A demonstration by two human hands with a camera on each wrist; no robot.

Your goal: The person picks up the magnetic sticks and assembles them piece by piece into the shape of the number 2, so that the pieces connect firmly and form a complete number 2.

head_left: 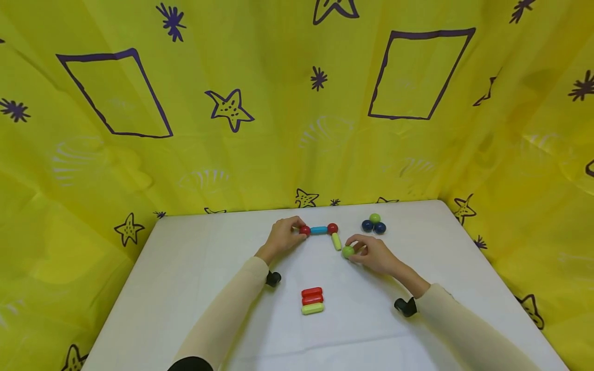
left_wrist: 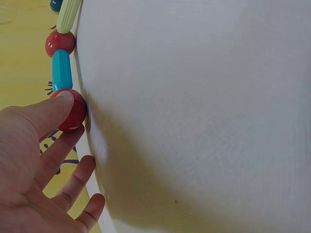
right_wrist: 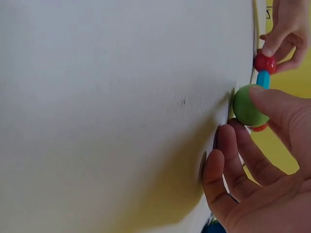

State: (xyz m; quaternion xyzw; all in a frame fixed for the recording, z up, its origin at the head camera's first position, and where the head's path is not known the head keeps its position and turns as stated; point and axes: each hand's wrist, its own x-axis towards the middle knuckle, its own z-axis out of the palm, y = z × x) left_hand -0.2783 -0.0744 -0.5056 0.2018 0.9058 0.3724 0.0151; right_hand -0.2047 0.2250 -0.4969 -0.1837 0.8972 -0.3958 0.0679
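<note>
My left hand pinches a red ball between thumb and fingers, its other fingers spread loosely in the left wrist view. From that ball a blue rod runs right to a second red ball. A yellow-green rod slants from the second ball toward me. Close to this rod's near end is a green ball, which my right hand holds between thumb and fingertips. In the right wrist view, the green ball partly hides the chain behind it.
Nearer to me on the white table lie two red rods and one yellow-green rod side by side. Back right, two dark blue balls and a green ball sit clustered. A yellow patterned curtain hangs behind the table.
</note>
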